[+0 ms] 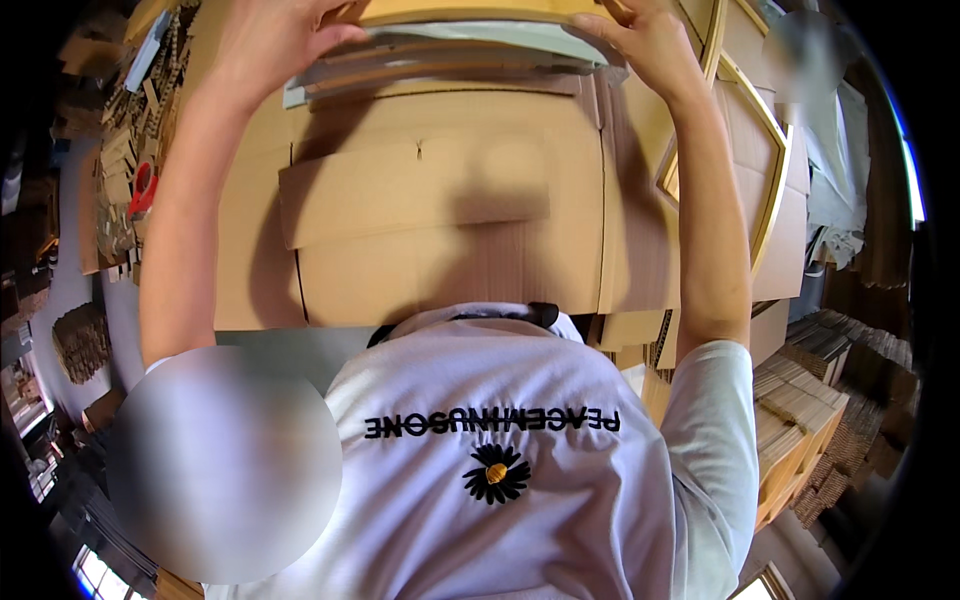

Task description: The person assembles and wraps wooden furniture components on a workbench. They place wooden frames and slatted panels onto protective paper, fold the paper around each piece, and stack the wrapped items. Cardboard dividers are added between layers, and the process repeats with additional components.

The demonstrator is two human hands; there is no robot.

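At the far edge of the view, both my arms reach forward over the cardboard. My left hand [318, 28] is closed at the left end of a pale wooden frame [470, 12], its thumb along the near edge. At the other end my right hand [630, 32] grips the same frame, thumb pointing inward. The upper edge of the picture cuts off most fingers and the frame's far part. Just under the wooden bar lies a thin grey-white sheet [500, 35]. Beneath that is a large brown cardboard sheet [450, 270], with a loose cardboard flap [400, 205] on top.
Cardboard scraps [120, 180] and red-handled scissors [143, 188] lie to the left. More wooden frames [770, 140] rest at the right, near crumpled pale plastic [840, 170]. Bundled cardboard stacks [800, 400] stand lower right. Shadows of my arms fall across the cardboard.
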